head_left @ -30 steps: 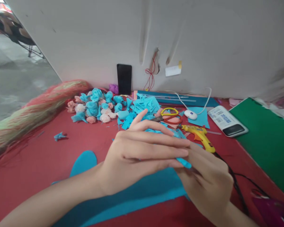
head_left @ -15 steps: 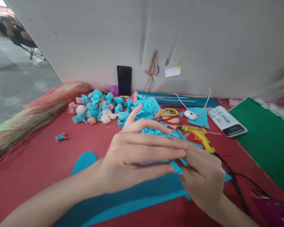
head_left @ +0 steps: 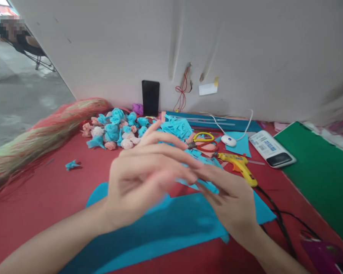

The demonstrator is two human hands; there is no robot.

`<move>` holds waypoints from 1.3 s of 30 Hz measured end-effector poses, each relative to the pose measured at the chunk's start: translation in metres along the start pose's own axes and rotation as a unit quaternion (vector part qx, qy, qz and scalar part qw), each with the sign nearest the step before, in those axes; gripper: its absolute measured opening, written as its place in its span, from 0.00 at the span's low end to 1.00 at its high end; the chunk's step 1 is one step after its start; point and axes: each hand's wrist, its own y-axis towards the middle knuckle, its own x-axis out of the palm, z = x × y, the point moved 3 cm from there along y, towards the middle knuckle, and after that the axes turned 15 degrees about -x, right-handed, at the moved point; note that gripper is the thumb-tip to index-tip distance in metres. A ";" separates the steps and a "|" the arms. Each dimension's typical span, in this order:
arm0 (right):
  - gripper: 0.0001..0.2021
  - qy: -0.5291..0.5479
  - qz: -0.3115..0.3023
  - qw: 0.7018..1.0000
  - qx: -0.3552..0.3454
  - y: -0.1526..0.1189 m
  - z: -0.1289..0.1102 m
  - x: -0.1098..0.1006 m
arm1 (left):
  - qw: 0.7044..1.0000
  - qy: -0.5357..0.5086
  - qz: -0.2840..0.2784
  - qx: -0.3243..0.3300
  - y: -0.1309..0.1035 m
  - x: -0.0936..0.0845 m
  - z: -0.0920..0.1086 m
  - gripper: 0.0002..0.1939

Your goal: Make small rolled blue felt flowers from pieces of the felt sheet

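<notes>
My left hand (head_left: 148, 175) is raised over the red table, its fingers spread and curved, thumb blurred, fingertips meeting my right hand. My right hand (head_left: 231, 198) pinches a small strip of blue crepe paper (head_left: 209, 186) between thumb and fingers. Under both hands lies a large blue crepe sheet (head_left: 160, 236). Behind them is a heap of cut blue paper pieces (head_left: 175, 127), partly hidden by my left fingers. Scissors (head_left: 204, 141) with yellow and red handles rest beside the heap, and a yellow glue gun (head_left: 241, 167) lies just beyond my right hand.
Blue and pink paper flowers (head_left: 114, 129) are piled at the back left, near a fringed bundle (head_left: 45, 137). A black phone (head_left: 150, 97) leans on the wall. At right are a white device (head_left: 271, 149), a green board (head_left: 317, 171) and black cables (head_left: 282, 228). A person sits far left.
My left hand has shifted left and turned, bringing its thumb into view. My right hand has moved slightly left with the blue strip.
</notes>
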 end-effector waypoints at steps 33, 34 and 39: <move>0.07 0.400 0.032 0.873 0.278 -0.014 0.005 0.014 | 0.896 -0.254 -0.186 -0.312 0.002 0.027 -0.034 0.11; 0.07 0.401 0.029 0.873 0.277 -0.014 0.003 0.014 | 0.897 -0.256 -0.187 -0.309 0.002 0.027 -0.034 0.13; 0.08 0.414 0.022 0.863 0.290 -0.012 -0.002 0.017 | 0.897 -0.257 -0.177 -0.313 0.000 0.027 -0.029 0.14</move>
